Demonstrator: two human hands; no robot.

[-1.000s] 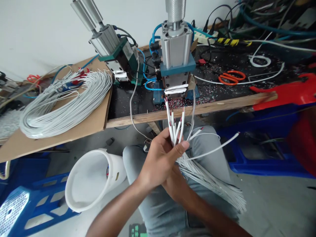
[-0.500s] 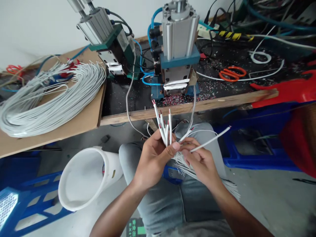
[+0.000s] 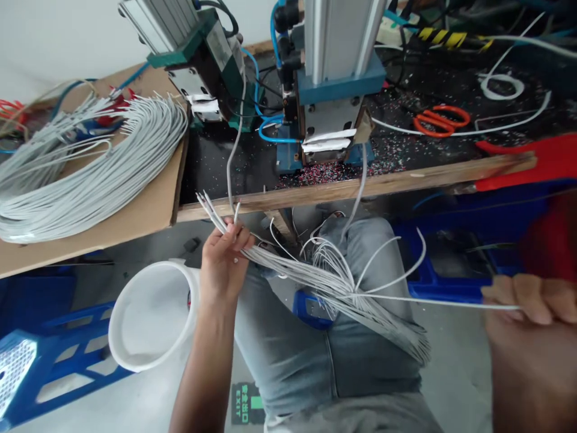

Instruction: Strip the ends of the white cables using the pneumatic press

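Note:
My left hand (image 3: 223,258) is closed on a small bunch of white wires (image 3: 311,276), their ends fanning up and to the left near the bench edge. The rest of the bundle trails over my right thigh. My right hand (image 3: 527,300) is far out at the right, pinching a single white wire (image 3: 433,302) drawn straight out of the bundle. A blue-and-silver pneumatic wire machine (image 3: 333,90) stands on the black bench just above my knees, with a second green one (image 3: 198,54) to its left.
A large coil of white wires (image 3: 90,168) lies on cardboard at left. A white bucket (image 3: 153,313) stands on the floor by a blue crate (image 3: 36,355). Orange scissors (image 3: 439,120) lie on the bench. A red plastic piece (image 3: 532,162) sits at right.
My left hand swung the wire ends down and left, away from the machine. My right hand pulled far right, drawing one wire out of the bundle. The view dropped lower.

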